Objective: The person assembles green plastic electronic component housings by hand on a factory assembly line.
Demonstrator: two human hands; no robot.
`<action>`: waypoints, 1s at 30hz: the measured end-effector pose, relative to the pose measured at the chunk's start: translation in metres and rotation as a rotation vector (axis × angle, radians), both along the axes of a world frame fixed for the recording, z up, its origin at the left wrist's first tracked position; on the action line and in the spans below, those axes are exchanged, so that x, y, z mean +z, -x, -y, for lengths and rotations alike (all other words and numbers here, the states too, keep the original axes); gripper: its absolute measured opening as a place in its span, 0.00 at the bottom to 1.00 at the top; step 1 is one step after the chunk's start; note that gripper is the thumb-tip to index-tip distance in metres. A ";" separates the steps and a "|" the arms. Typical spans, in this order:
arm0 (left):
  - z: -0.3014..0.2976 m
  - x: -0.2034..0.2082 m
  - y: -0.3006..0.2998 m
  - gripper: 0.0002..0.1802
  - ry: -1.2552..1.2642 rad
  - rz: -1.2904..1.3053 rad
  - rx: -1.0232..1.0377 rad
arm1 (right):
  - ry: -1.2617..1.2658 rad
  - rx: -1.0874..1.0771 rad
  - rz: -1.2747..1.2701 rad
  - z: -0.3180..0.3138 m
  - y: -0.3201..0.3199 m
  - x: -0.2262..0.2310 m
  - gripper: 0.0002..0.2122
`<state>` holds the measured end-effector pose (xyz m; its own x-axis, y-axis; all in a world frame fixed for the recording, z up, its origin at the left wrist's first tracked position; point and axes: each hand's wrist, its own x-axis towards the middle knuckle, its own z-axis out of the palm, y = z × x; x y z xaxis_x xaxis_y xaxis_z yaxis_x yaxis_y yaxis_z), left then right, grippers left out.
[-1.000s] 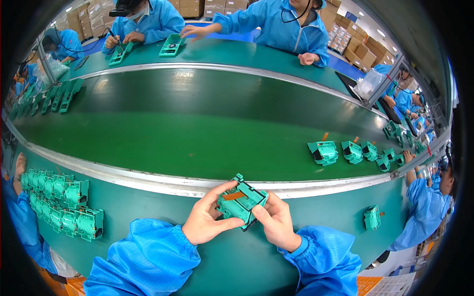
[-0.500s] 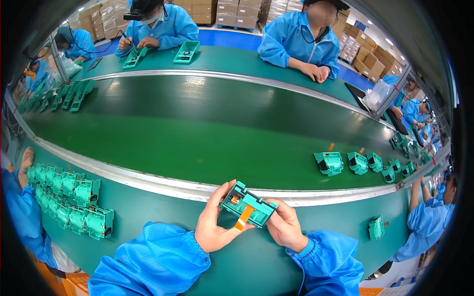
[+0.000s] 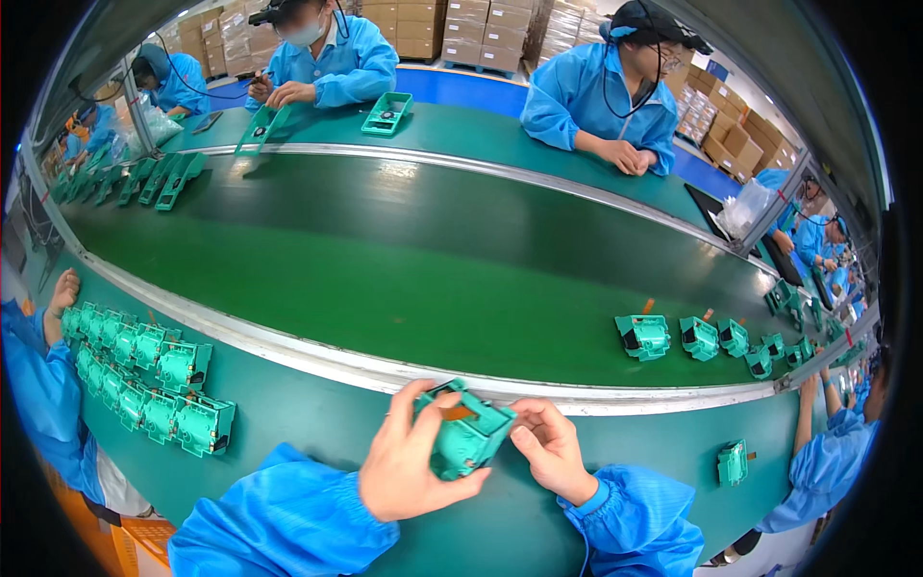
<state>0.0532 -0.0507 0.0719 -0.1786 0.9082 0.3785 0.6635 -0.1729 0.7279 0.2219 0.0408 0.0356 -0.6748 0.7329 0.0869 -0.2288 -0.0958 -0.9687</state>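
Note:
A teal-green plastic housing (image 3: 468, 444) with an orange flat flex cable (image 3: 460, 413) is held over the near bench edge, its rounded side now facing up. My left hand (image 3: 413, 457) grips it from the left, fingers over the far side and thumb along the near side. At its right corner my right hand (image 3: 556, 452) has thumb and forefinger closed on the edge; the exact contact is small and partly hidden. To the right, a similar housing (image 3: 732, 464) with an orange cable lies alone on the green bench (image 3: 635, 452).
Two rows of similar housings (image 3: 197, 423) stand at left, beside a co-worker's arm (image 3: 43, 337). Beyond a metal rail (image 3: 317, 358) runs a green conveyor belt (image 3: 385, 260) carrying more housings (image 3: 644, 337) at right and long green shells (image 3: 178, 181) at far left. Co-workers sit opposite and at right.
The housing has turned in my hands, from its open side with the cable to its rounded side. My left fingers have shifted over it. Across the belt, a co-worker's head has turned aside.

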 end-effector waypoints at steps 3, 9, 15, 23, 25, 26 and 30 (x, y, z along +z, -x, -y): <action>0.025 0.012 0.022 0.34 0.101 -0.119 0.094 | -0.019 -0.074 0.035 -0.003 0.002 -0.002 0.09; 0.050 -0.006 0.081 0.36 0.279 -0.536 0.504 | -0.083 -0.085 0.066 -0.002 0.001 -0.004 0.06; 0.055 -0.025 0.128 0.35 0.347 -0.686 0.754 | -0.084 -0.050 0.072 -0.002 0.001 -0.008 0.06; 0.066 -0.030 0.154 0.38 0.503 -0.741 1.006 | -0.700 -0.421 0.395 -0.044 -0.024 0.028 0.09; 0.057 -0.009 0.136 0.41 0.226 -0.735 0.974 | -1.033 -0.641 0.601 -0.078 -0.042 0.035 0.17; 0.052 -0.005 0.128 0.41 0.229 -0.734 0.979 | -1.078 -0.667 0.687 -0.092 -0.053 0.038 0.23; 0.027 0.002 0.090 0.41 0.008 -0.562 0.432 | -0.948 -0.643 0.913 -0.141 -0.121 0.023 0.39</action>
<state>-0.0370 -0.0778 0.0740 -0.3033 0.8033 0.5125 0.9470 0.1945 0.2556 0.3434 0.1818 0.0588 -0.3446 0.8355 0.4281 0.7293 0.5254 -0.4383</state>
